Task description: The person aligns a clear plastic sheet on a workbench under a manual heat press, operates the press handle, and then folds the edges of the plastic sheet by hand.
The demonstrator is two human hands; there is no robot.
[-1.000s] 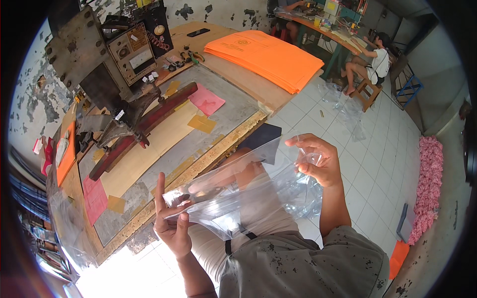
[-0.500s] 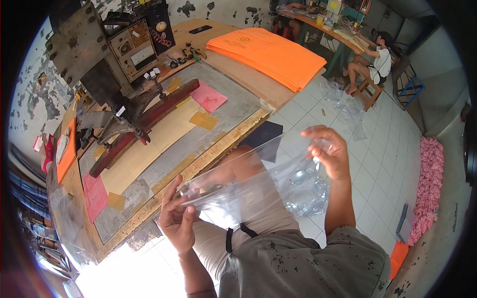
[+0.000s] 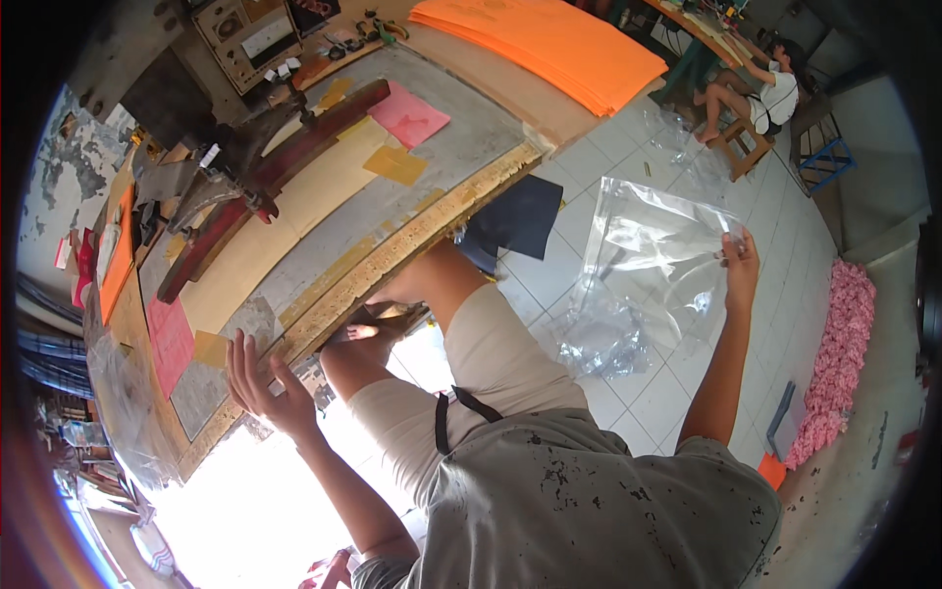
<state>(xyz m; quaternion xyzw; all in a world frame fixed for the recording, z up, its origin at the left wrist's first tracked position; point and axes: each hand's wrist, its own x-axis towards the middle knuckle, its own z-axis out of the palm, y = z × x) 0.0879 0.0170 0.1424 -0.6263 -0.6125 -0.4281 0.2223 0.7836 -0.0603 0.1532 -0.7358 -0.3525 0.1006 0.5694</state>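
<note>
My right hand [image 3: 741, 263] is out to the right, its fingers closed on the edge of a clear plastic sheet [image 3: 655, 234]. The sheet hangs spread out above the tiled floor, glossy and slightly creased. My left hand [image 3: 267, 391] is empty, its fingers apart, beside the worn front edge of the worktable [image 3: 392, 270]. In front of me a press with a long dark red bar [image 3: 275, 187] stands over a cream strip [image 3: 294, 211] on the grey table plate. Pink pieces [image 3: 410, 114] and tan tape patches [image 3: 395, 165] lie on the plate.
Orange sheets [image 3: 549, 49] are stacked at the table's far end. Crumpled clear plastic [image 3: 608, 339] lies on the floor below the held sheet. A dark blue piece [image 3: 515, 218] is beside the table. Farther off, a person [image 3: 770, 98] sits on a wooden stool. Pink ruffled material [image 3: 834, 363] lies along the right wall.
My left hand has let go of the plastic sheet and moved left to the table edge. My right hand has carried the sheet right, away from my lap. The view has shifted slightly.
</note>
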